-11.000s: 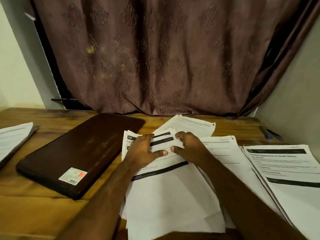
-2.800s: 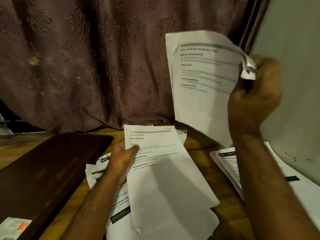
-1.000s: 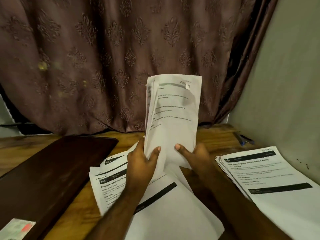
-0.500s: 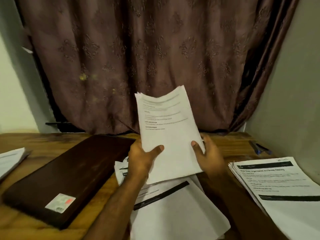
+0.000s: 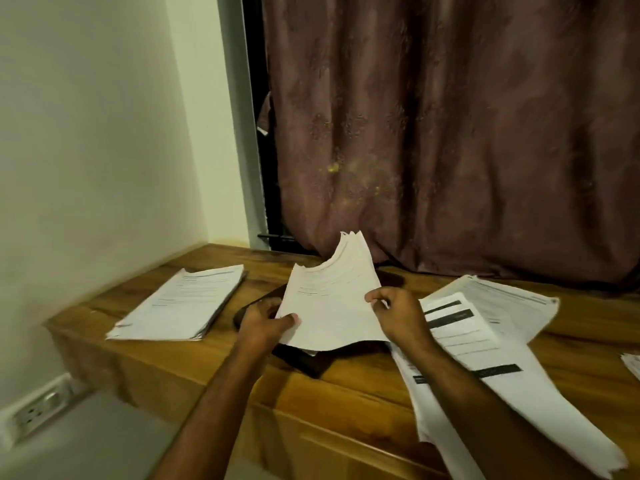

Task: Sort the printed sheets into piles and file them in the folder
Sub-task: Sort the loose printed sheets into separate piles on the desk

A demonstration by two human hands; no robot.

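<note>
Wood — a warm brown wooden desk (image 5: 363, 386) — fills the lower half of the frame, and over it a thin white sheaf of printed sheets (image 5: 332, 303) is held at centre frame, above the dark brown flat folder (image 5: 304, 362) lying beneath it. The sheaf's lower left edge is gripped by the left hand (image 5: 266, 320), thumb on top; its right edge is pinched by the right hand (image 5: 398, 313). The sheaf's long axis runs away from the viewer and tilts up, its far edge fanned and pointing toward the brown patterned curtain (image 5: 450, 133).

The step in hand appears to be carrying this sheaf to a pile. Both edges should be kept pinched so the fanned sheets are not spilled, and the sheaf squared before it is laid down — lowered flat, its edges matched to the pile below.

At lower right a loose spread of black-barred printed pages (image 5: 485, 344) overhangs the desk edge. Farther back, at left of centre, a neat stack of white sheets (image 5: 183, 303) lies on the desk, well apart from the hands, its long axis angled toward the upper right.
</note>
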